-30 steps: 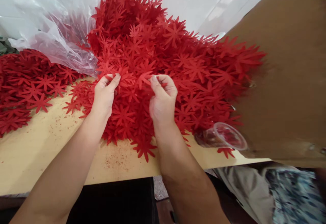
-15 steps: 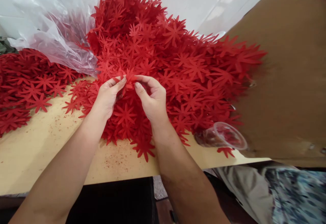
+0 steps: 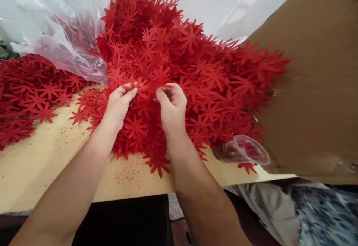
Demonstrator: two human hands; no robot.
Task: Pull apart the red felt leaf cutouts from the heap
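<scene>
My left hand (image 3: 121, 102) pinches a red flower-shaped cutout (image 3: 141, 87) between thumb and fingers. A short gap to the right, my right hand (image 3: 172, 106) is closed in a pinch on another red cutout with narrow petals (image 3: 160, 81). Both hands are at the front of a large heap of red flower cutouts (image 3: 192, 67), and the red pieces merge with it by colour, so their edges are hard to follow. Below the hands, more cutouts hang down toward the table.
A second pile of red cutouts (image 3: 30, 97) lies at the left beside a clear plastic bag (image 3: 61, 41). On the right, a clear plastic cup (image 3: 242, 151) lies on its side before a brown board (image 3: 310, 89). Red crumbs dot the wooden table (image 3: 69, 156). Someone's patterned clothing (image 3: 327, 212) shows at lower right.
My right hand has moved a little to the right, widening the gap between the hands, with a red cutout drawn along in its fingers. The left hand stays nearly in place.
</scene>
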